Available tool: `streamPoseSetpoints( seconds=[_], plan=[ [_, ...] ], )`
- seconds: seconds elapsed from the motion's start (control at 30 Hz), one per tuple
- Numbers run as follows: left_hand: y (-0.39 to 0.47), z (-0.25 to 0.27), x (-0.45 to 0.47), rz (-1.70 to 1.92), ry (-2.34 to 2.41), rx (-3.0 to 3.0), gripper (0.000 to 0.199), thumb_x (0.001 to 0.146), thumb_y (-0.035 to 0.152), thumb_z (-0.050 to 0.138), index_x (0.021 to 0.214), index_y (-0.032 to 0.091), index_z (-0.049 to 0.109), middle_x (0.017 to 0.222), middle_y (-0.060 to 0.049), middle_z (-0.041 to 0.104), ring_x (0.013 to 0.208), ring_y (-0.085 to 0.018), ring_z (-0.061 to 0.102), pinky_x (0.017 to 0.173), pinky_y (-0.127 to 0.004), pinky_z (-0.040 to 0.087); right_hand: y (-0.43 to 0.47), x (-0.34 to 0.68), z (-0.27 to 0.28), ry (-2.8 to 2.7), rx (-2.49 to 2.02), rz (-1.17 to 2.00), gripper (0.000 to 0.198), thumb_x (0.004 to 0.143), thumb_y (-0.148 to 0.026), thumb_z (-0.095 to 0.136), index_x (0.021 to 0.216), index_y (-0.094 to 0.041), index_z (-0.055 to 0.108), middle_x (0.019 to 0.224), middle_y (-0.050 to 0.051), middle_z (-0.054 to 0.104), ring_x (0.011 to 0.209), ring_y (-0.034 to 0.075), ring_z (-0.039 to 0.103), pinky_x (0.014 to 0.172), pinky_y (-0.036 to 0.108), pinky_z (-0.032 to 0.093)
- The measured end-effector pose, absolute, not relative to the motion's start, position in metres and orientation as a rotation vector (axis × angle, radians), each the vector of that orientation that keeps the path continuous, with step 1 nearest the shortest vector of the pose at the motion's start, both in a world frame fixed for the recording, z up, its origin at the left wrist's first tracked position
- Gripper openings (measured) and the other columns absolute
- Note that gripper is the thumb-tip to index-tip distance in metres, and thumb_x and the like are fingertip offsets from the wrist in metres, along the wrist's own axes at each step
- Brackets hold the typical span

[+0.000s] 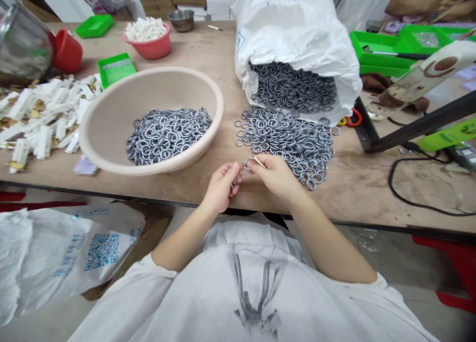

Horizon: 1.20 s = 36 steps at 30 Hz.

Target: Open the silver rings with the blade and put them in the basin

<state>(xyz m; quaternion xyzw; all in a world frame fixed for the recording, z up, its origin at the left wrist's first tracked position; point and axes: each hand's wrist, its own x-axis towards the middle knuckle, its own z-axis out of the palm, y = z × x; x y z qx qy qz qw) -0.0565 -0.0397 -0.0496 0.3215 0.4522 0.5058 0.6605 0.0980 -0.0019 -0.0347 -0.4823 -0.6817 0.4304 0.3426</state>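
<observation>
My left hand (222, 184) is closed at the table's front edge, with dark metal rings partly showing between its curled fingers. Close beside it, my right hand (277, 175) pinches a grey metal ring (247, 165) and also holds a thin, pale pointed stick (259, 161). Just beyond my right hand spreads a loose heap of grey rings (290, 139). It runs out from the mouth of a white sack (297, 29) lying on its side, with more rings inside. Left of my hands stands a wide beige basin (100, 119) with a pile of similar rings (167, 134) in it.
White plastic pieces (48, 109) are heaped at the left. Behind the basin are a green tray (117, 69) and a red bowl (152, 47). A black metal frame (416, 129) and a cable (390, 183) lie at right. Another person's arm (412, 5) shows at far right.
</observation>
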Motion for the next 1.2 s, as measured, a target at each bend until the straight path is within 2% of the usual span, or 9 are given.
streamPoseSetpoints(
  seconds=[0.07, 0.2, 0.33, 0.47, 0.57, 0.7, 0.8, 1.07, 1.2],
  plan=[
    [-0.042, -0.049, -0.045, 1.144, 0.977, 0.826, 0.049, 0.074, 0.063, 0.072, 0.077, 0.016, 0.057, 0.059, 0.005, 0.05, 0.042, -0.004, 0.036, 0.036, -0.017, 0.022, -0.015, 0.097, -0.034, -1.563, -1.123, 1.249, 0.027, 0.088, -0.044, 0.061, 0.085, -0.018, 0.068, 0.069, -0.001, 0.062, 0.066, 0.015, 0.058, 0.067, 0.029, 0.046],
    [-0.047, -0.046, -0.031, 1.171, 0.95, 0.91, 0.051, 0.076, 0.066, 0.068, 0.072, 0.017, 0.056, 0.057, 0.004, 0.049, 0.046, -0.006, 0.038, 0.039, -0.018, 0.028, -0.037, 0.091, -0.035, -1.341, -1.055, 1.348, 0.036, 0.087, -0.052, 0.063, 0.101, -0.019, 0.068, 0.066, -0.003, 0.06, 0.061, 0.015, 0.059, 0.062, 0.03, 0.05],
    [-0.05, -0.046, -0.025, 1.194, 0.977, 0.898, 0.048, 0.078, 0.065, 0.065, 0.071, 0.018, 0.054, 0.054, 0.004, 0.046, 0.044, -0.007, 0.037, 0.037, -0.019, 0.028, -0.049, 0.085, -0.04, -1.293, -1.064, 1.264, 0.04, 0.083, -0.058, 0.067, 0.099, -0.021, 0.068, 0.07, -0.002, 0.06, 0.059, 0.013, 0.056, 0.057, 0.029, 0.05],
    [-0.054, -0.044, -0.023, 1.172, 0.936, 0.823, 0.048, 0.076, 0.064, 0.068, 0.074, 0.018, 0.053, 0.053, 0.006, 0.043, 0.043, -0.006, 0.035, 0.035, -0.018, 0.025, -0.048, 0.089, -0.043, -1.236, -1.047, 1.321, 0.052, 0.074, -0.07, 0.07, 0.097, -0.024, 0.063, 0.069, -0.003, 0.059, 0.052, 0.013, 0.051, 0.049, 0.029, 0.047],
    [-0.054, -0.039, -0.024, 1.125, 0.873, 0.737, 0.048, 0.077, 0.061, 0.069, 0.07, 0.018, 0.049, 0.052, 0.006, 0.04, 0.042, -0.005, 0.03, 0.034, -0.016, 0.023, -0.047, 0.101, -0.04, -1.383, -1.124, 1.085, 0.055, 0.084, -0.076, 0.05, 0.091, -0.023, 0.062, 0.067, -0.001, 0.057, 0.057, 0.015, 0.052, 0.057, 0.03, 0.044],
    [-0.054, -0.033, -0.025, 1.109, 0.859, 0.646, 0.05, 0.076, 0.06, 0.071, 0.066, 0.018, 0.045, 0.05, 0.007, 0.037, 0.041, -0.004, 0.028, 0.034, -0.014, 0.022, -0.055, 0.112, -0.032, -1.782, -1.216, 0.641, 0.05, 0.098, -0.061, 0.038, 0.078, -0.022, 0.061, 0.071, 0.003, 0.06, 0.067, 0.016, 0.054, 0.064, 0.03, 0.038],
    [-0.055, -0.033, -0.024, 1.12, 0.881, 0.613, 0.05, 0.074, 0.059, 0.073, 0.066, 0.019, 0.044, 0.05, 0.008, 0.037, 0.04, -0.004, 0.029, 0.033, -0.014, 0.022, -0.06, 0.111, -0.031, -1.952, -1.189, 0.506, 0.045, 0.101, -0.052, 0.039, 0.076, -0.022, 0.062, 0.072, 0.003, 0.062, 0.068, 0.016, 0.054, 0.065, 0.03, 0.037],
    [-0.06, -0.032, -0.029, 1.075, 0.815, 0.624, 0.05, 0.073, 0.058, 0.075, 0.067, 0.019, 0.044, 0.049, 0.009, 0.035, 0.039, -0.003, 0.025, 0.033, -0.014, 0.021, -0.057, 0.109, -0.036, -1.951, -1.221, 0.549, 0.046, 0.1, -0.053, 0.04, 0.07, -0.022, 0.055, 0.065, 0.001, 0.056, 0.062, 0.015, 0.05, 0.061, 0.029, 0.033],
    [-0.066, -0.032, -0.035, 0.994, 0.729, 0.728, 0.05, 0.079, 0.057, 0.071, 0.063, 0.018, 0.044, 0.048, 0.007, 0.036, 0.038, -0.002, 0.027, 0.035, -0.015, 0.022, -0.027, 0.12, -0.041, -1.789, -1.543, 0.609, 0.048, 0.098, -0.056, 0.038, 0.068, -0.022, 0.055, 0.057, -0.001, 0.051, 0.057, 0.016, 0.048, 0.058, 0.029, 0.029]
  ],
)
